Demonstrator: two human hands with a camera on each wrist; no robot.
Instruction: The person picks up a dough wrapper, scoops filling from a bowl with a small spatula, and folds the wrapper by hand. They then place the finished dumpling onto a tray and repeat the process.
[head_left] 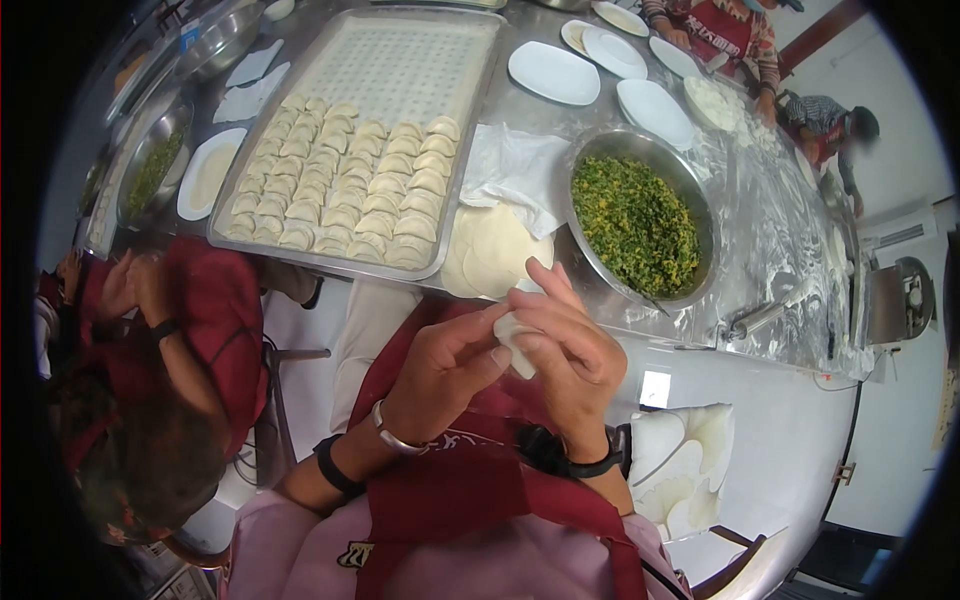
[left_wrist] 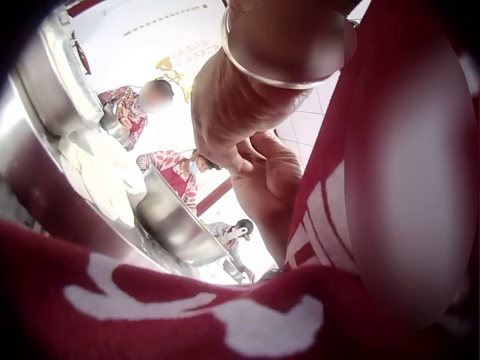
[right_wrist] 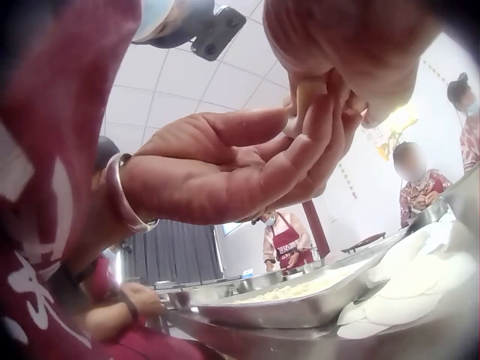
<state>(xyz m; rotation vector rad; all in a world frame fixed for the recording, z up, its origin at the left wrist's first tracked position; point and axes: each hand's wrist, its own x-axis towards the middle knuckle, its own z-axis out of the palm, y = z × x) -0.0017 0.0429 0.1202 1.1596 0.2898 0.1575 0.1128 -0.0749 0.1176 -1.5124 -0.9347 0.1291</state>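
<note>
In the head view a pale folded dumpling (head_left: 514,345) is held over my lap, just in front of the table edge. My left hand (head_left: 450,365), with a silver bangle, pinches one side of it between thumb and fingers. My right hand (head_left: 578,355) pinches the other side, thumb on the dough. Only a sliver of the dumpling (right_wrist: 303,99) shows between the fingers in the right wrist view; the left wrist view hides it behind the hands. A stack of round dumpling wrappers (head_left: 495,252) lies on the table just beyond my hands.
A metal tray (head_left: 225,232) with rows of dumplings stands left. A steel bowl of chopped green-and-yellow filling (head_left: 640,225) is at the right, beside a white cloth (head_left: 515,165). White plates (head_left: 553,73) and a rolling pin (head_left: 775,308) lie farther off. Another person (head_left: 200,340) sits close on the left.
</note>
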